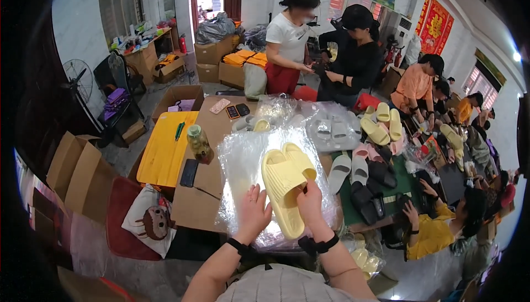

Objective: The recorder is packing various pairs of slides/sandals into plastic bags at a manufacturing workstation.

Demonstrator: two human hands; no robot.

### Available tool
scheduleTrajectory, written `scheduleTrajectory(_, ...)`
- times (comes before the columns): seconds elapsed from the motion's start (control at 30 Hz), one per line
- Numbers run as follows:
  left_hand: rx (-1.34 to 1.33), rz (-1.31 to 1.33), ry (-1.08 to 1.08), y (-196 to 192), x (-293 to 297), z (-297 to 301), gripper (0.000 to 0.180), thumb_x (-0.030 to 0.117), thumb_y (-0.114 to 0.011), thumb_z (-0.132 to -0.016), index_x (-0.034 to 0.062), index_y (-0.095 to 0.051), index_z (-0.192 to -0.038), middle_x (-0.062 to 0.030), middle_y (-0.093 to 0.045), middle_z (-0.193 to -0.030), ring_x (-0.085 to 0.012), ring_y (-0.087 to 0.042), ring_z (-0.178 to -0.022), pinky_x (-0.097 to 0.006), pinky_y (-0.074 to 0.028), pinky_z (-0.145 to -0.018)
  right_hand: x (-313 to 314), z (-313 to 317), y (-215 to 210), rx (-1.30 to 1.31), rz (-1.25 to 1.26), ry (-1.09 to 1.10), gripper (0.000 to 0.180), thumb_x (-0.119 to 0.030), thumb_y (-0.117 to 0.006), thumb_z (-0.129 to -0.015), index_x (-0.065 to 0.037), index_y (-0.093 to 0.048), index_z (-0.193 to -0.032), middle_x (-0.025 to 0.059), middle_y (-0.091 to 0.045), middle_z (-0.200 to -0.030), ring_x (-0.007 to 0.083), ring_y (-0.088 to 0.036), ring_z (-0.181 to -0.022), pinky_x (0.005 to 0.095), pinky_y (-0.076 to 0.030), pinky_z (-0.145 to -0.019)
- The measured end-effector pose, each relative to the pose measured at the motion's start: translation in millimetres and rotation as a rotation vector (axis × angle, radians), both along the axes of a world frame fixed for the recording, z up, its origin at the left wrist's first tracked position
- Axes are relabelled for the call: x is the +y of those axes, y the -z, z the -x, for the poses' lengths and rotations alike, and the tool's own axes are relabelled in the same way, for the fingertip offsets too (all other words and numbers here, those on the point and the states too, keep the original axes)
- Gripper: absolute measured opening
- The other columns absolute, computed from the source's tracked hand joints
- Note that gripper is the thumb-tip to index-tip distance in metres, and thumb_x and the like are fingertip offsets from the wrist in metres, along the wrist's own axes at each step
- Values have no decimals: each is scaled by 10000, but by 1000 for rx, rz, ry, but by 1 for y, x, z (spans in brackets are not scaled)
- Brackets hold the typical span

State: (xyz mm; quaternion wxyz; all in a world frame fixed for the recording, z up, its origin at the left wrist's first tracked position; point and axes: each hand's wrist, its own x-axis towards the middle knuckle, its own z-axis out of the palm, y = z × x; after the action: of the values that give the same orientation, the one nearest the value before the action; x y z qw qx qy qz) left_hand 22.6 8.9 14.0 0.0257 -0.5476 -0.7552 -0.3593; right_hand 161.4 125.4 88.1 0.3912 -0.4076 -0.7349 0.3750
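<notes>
A pair of pale yellow ribbed slide sandals (286, 183) is stacked together above a sheet of clear plastic wrap (243, 164) spread on the brown table (196, 205). My right hand (309, 202) grips the sandals at their near side, thumb on the edge. My left hand (254, 211) rests flat on the plastic just left of the sandals, fingers spread. Both wrists wear black bands.
A glass jar (199, 143), a black phone (189, 173) and a yellow board (164, 147) lie to the left. Bagged and loose sandals in grey, pink, black and yellow (364, 153) cover the table's right side. Several people stand and sit around it. Cardboard boxes (77, 169) stand at left.
</notes>
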Motion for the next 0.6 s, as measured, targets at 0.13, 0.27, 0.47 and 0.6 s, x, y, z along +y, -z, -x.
scheduleTrajectory(0.13, -269, -11, 59, -35, 0, 0, 388, 244, -657, -878, 26, -652, -1199, -208, -590, -1341, -409, -483, -1282, -501, -366, -1083, 0, -5, 10, -107, 40, -93, 373, -85, -655, -842, 19, -612, -1197, 234, -610, -1049, 382, -620, -912, 440, -522, -827)
scheduleTrajectory(0.27, -394, -119, 57, -45, 0, -7, 349, 257, -733, -829, 81, -709, -1129, -121, -695, -1183, -337, -595, -1100, -438, -428, -990, 8, -6, 30, -203, -52, -298, 446, -180, -722, -855, 11, -606, -1241, 239, -567, -1098, 388, -608, -972, 423, -515, -838)
scheduleTrajectory(0.47, -540, -115, -1, -37, 1, -7, 499, 188, -822, -783, 11, -632, -1209, -155, -646, -1204, -277, -639, -1088, -382, -492, -947, 17, 7, 29, -344, 70, -234, 424, -263, -692, -887, 16, -642, -1202, 241, -615, -1064, 401, -620, -970, 447, -502, -863)
scheduleTrajectory(0.6, -717, -109, 12, -27, 1, -2, 487, 172, -825, -779, 9, -638, -1199, -152, -649, -1215, -284, -614, -1141, -379, -474, -979, 11, 8, 25, -355, -39, -284, 408, -268, -697, -890, 17, -654, -1178, 250, -622, -1055, 404, -622, -967, 452, -503, -862)
